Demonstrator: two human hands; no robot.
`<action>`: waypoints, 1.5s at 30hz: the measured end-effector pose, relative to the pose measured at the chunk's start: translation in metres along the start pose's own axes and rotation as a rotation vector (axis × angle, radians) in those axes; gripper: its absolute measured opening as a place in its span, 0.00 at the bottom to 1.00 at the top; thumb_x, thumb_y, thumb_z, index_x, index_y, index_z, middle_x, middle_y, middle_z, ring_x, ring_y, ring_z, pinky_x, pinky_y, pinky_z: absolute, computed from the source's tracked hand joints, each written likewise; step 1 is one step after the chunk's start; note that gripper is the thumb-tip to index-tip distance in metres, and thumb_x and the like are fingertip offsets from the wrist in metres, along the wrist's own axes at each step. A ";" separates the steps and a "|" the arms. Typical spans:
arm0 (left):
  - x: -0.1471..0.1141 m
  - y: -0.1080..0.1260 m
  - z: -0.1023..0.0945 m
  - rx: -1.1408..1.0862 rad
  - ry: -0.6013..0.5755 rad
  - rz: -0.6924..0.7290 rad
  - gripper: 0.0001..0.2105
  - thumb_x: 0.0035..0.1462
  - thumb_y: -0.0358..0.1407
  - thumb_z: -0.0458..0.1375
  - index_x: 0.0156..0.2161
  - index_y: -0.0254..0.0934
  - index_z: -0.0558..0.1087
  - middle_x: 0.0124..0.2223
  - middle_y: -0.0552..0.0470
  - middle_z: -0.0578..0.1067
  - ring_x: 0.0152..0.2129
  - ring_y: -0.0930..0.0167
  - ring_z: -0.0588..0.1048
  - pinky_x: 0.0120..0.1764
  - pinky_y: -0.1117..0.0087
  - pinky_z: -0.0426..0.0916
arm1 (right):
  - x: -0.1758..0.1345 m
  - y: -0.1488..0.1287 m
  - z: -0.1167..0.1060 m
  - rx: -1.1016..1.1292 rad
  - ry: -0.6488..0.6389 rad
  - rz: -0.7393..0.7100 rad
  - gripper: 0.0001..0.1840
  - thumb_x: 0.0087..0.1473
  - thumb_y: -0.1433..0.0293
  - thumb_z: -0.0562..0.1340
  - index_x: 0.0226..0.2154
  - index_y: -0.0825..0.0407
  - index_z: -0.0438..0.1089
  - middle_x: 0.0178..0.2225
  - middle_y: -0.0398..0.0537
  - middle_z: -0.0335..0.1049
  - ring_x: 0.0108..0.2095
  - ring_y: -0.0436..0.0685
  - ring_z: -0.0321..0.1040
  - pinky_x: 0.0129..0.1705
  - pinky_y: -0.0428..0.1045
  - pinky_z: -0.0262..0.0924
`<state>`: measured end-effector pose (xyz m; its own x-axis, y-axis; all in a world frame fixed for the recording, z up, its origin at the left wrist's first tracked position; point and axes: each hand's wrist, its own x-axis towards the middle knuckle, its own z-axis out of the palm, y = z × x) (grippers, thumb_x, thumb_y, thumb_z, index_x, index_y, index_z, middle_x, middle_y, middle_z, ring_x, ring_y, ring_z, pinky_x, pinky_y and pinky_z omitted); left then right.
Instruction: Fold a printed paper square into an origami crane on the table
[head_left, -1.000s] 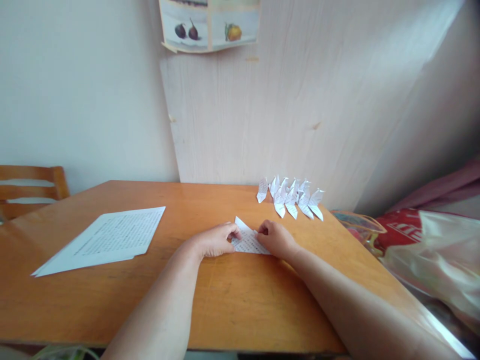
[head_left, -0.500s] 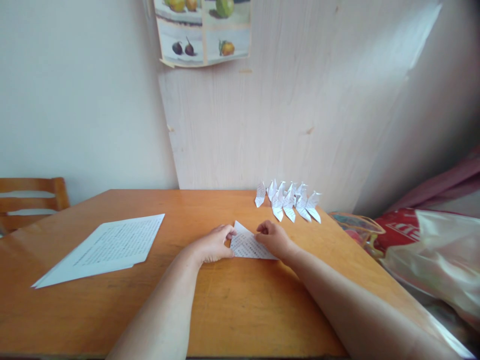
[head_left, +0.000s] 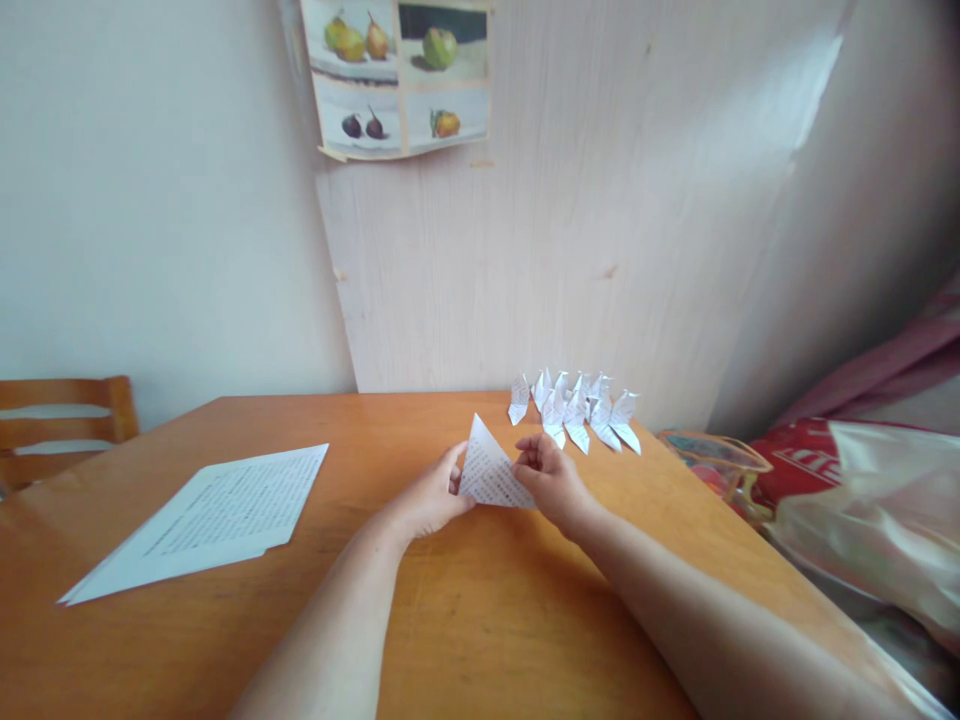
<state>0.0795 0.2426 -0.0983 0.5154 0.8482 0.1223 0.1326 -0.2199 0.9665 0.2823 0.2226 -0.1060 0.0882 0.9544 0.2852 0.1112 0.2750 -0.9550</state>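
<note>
left hand [head_left: 435,497] is grasping the left edge of the folded paper [head_left: 487,468] | right hand [head_left: 555,482] is pinching its right side | folded paper is pointing its tip upward between both hands, mid-tabletop [head_left: 465,630] | printed sheets [head_left: 225,515] are lying left | paper figures [head_left: 577,412] are clustering far right

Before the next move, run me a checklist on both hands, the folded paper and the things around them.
1. Left hand holding the folded paper: ok, thumb in front at its lower left.
2. Right hand at the paper's right side: ok.
3. Right hand's pinch closed on it: cannot tell.
4. Paper's far side: cannot tell, hidden.
5. Printed sheets clear of the left hand: ok, apart to its left.
</note>
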 end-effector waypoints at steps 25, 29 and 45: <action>0.002 0.006 0.012 0.412 0.232 0.288 0.34 0.53 0.29 0.62 0.65 0.44 0.59 0.61 0.45 0.68 0.55 0.61 0.69 0.54 0.60 0.64 | -0.045 -0.041 -0.001 -0.446 0.006 -0.720 0.18 0.58 0.76 0.58 0.51 0.47 0.60 0.39 0.49 0.70 0.39 0.56 0.69 0.40 0.52 0.66; 0.000 0.013 0.011 0.488 0.256 0.321 0.30 0.56 0.31 0.60 0.64 0.46 0.60 0.60 0.47 0.69 0.51 0.63 0.71 0.49 0.63 0.66 | -0.052 -0.050 -0.002 -0.400 -0.031 -0.780 0.22 0.58 0.77 0.57 0.54 0.46 0.58 0.45 0.51 0.70 0.43 0.57 0.70 0.45 0.54 0.66; -0.004 0.032 0.022 0.031 0.257 0.165 0.22 0.57 0.39 0.63 0.55 0.35 0.71 0.55 0.45 0.75 0.52 0.61 0.72 0.56 0.61 0.62 | -0.012 -0.036 -0.019 0.115 0.403 -0.266 0.14 0.59 0.61 0.56 0.46 0.50 0.66 0.43 0.52 0.69 0.46 0.60 0.66 0.49 0.58 0.61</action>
<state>0.1001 0.2221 -0.0731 0.3013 0.8932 0.3337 0.0928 -0.3758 0.9221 0.2960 0.1990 -0.0735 0.4501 0.7346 0.5077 0.0740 0.5359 -0.8410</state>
